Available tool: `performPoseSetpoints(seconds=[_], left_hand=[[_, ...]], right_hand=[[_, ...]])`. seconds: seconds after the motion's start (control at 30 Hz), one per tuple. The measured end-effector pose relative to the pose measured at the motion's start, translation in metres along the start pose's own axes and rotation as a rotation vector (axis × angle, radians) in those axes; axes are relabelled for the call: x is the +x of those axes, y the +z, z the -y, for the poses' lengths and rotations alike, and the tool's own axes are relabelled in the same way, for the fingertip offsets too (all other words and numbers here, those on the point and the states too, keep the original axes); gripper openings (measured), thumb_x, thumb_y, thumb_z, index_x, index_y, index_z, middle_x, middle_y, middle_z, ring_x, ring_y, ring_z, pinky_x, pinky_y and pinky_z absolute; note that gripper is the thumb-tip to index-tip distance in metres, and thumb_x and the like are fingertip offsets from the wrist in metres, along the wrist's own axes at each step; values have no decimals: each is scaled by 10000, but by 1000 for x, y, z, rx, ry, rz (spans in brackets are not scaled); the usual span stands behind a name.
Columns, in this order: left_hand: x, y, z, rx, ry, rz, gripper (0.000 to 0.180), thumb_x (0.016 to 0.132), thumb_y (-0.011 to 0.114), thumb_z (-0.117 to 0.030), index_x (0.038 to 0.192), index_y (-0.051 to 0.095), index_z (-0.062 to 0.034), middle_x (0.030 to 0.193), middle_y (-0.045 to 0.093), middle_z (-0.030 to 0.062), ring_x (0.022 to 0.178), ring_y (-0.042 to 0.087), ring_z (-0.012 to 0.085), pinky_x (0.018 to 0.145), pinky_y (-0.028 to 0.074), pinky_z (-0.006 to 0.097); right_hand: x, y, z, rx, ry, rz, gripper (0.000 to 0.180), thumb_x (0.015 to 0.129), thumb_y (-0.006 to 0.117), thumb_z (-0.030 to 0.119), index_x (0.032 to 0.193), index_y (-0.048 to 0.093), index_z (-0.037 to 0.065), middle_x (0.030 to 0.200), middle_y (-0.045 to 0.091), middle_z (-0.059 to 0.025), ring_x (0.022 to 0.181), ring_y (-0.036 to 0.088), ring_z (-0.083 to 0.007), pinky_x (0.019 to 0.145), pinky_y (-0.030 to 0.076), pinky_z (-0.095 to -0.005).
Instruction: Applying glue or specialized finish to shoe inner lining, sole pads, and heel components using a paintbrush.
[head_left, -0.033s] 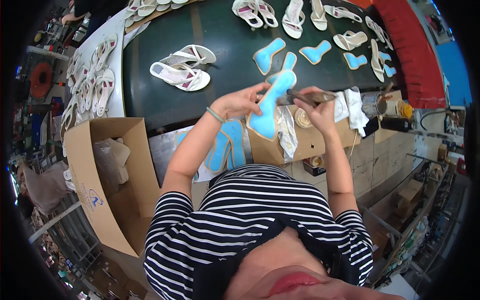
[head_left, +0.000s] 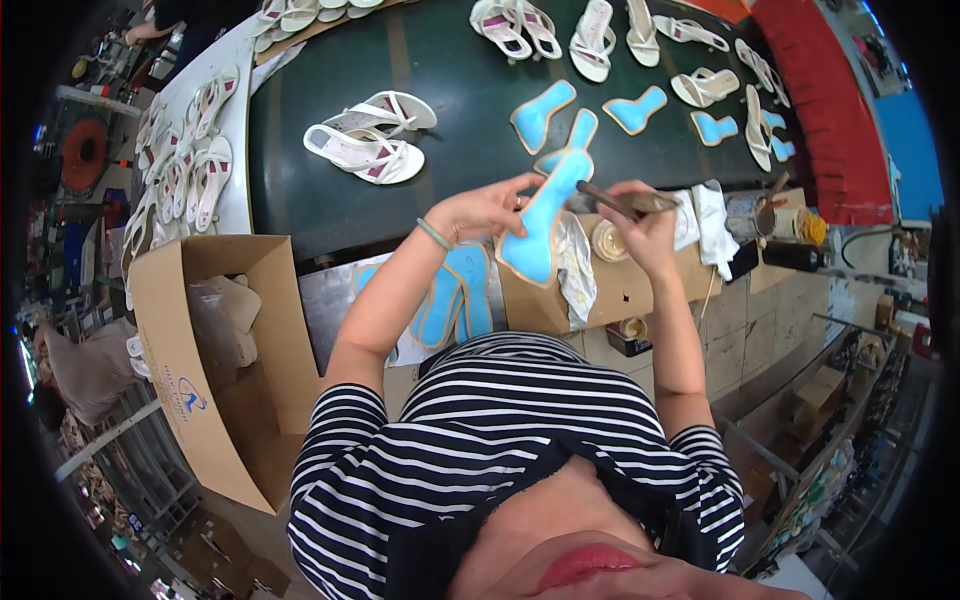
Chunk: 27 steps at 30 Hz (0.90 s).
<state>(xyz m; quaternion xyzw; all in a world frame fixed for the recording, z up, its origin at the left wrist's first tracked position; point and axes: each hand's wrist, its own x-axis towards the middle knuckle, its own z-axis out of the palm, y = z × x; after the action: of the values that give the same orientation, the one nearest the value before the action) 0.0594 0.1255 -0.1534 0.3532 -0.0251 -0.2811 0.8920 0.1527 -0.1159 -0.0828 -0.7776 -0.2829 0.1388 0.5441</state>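
Observation:
My left hand is closed on the edge of a light-blue insole with a tan rim, held tilted above the bench. In my right hand is a brush with a brownish handle. Its dark tip meets the right edge of the insole's narrow part; the bristles cannot be made out clearly. Just beyond, more blue insoles lie on the dark green belt. A stack of blue insoles rests beside my left forearm. Between my hands, an open tub of pale paste stands near a crumpled white cloth.
White sandals lie on the belt, with several more along its far side. An open cardboard box stands at my left, near a white table of sandals. Cans and a dark bottle are at the right.
The insole has dipped slightly toward me in my left hand, and the brush tip sits a little further toward its upper end. Both hands keep their hold.

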Motion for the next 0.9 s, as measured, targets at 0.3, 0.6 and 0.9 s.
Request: performPoseSetpoints(seconds=[0.3, 0.6, 0.9], left_hand=[[-19, -122, -20, 402, 10, -462, 828, 653, 554, 94, 1423, 336, -121, 1371, 386, 118, 1251, 440, 258, 1005, 426, 383], [-60, -199, 32, 680, 300, -757, 822, 648, 544, 127, 1408, 420, -160, 1614, -19, 111, 1474, 122, 268, 1100, 298, 330], [-99, -268, -61, 765, 162, -775, 825, 567, 542, 105, 1359, 469, -115, 1626, 34, 39, 1484, 98, 261, 1120, 271, 321]], right_hand=[[-36, -33, 7, 152, 253, -293, 219, 712, 780, -38, 881, 643, -16, 792, 650, -48, 698, 607, -113, 644, 496, -227], [-45, -34, 5, 73, 376, -346, 229, 705, 777, -39, 886, 643, 2, 778, 647, -34, 678, 590, -90, 584, 456, -217], [-24, -45, 9, 150, 336, -274, 222, 692, 780, -61, 854, 638, -6, 805, 666, -57, 709, 626, -106, 643, 508, -249]])
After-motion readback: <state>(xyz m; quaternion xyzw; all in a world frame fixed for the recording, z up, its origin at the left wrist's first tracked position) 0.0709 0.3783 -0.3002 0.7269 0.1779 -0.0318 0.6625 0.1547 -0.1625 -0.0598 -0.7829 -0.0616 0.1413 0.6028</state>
